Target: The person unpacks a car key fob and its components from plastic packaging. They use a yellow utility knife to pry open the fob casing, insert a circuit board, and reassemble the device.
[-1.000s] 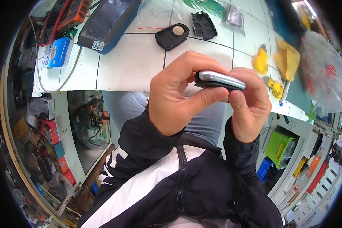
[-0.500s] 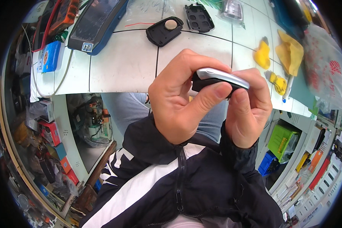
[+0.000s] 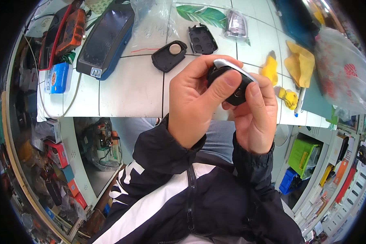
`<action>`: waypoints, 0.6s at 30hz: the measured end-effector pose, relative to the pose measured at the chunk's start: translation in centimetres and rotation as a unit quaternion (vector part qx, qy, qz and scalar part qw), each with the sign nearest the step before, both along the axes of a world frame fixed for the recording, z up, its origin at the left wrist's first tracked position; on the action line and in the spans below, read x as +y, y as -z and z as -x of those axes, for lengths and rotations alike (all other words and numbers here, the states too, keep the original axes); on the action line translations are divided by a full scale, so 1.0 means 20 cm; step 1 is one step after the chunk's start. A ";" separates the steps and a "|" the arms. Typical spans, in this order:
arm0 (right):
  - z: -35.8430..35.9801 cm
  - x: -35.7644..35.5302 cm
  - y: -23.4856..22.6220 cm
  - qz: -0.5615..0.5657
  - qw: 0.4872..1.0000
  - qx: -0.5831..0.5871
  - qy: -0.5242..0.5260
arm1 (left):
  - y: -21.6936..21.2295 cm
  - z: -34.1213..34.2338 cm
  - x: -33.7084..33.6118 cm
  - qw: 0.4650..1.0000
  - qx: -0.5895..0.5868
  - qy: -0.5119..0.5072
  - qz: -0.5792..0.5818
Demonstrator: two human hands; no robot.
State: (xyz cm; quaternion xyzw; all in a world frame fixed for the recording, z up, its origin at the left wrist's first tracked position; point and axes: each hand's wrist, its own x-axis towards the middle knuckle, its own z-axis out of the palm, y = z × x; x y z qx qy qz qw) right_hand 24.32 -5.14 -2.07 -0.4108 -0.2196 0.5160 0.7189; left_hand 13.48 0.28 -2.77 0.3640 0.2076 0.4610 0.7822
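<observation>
A black car key fob (image 3: 236,83) with a silver edge is held up in front of me by both hands. My left hand (image 3: 195,101) wraps it from the left, thumb laid across its black face. My right hand (image 3: 254,118) grips it from the right and below, thumb on its lower end. On the white tiled table (image 3: 130,89) behind lie two black fob shell halves: one with a round hollow (image 3: 169,55), one with button holes (image 3: 202,39).
A dark blue-edged tablet-like device (image 3: 105,38), an orange tool (image 3: 71,30) and a small blue box (image 3: 57,77) lie at the table's left. Yellow cloths (image 3: 299,63), a yellow tool (image 3: 288,97) and plastic bags (image 3: 341,73) sit at the right. Shelves of boxes stand below.
Both hands have tilted the fob so its black face shows more, and my left thumb has slid across it. The table has shifted down in view.
</observation>
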 end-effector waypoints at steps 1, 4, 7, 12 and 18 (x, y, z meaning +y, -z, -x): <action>-0.01 0.01 -0.01 0.010 0.999 0.040 -0.004 | 0.00 -0.01 0.00 1.000 -0.012 -0.007 0.013; -0.04 0.02 -0.01 0.033 0.992 0.123 -0.017 | 0.02 -0.02 0.00 0.999 -0.024 -0.015 0.018; -0.06 0.02 0.00 0.031 0.985 0.170 -0.022 | 0.05 -0.02 -0.02 0.999 0.003 -0.013 -0.039; -0.04 -0.01 -0.07 0.030 0.989 0.146 0.004 | 0.01 -0.04 -0.04 0.999 0.006 -0.029 -0.039; -0.03 -0.06 -0.10 0.007 0.989 0.147 -0.005 | -0.06 -0.05 -0.06 0.999 0.003 -0.033 -0.031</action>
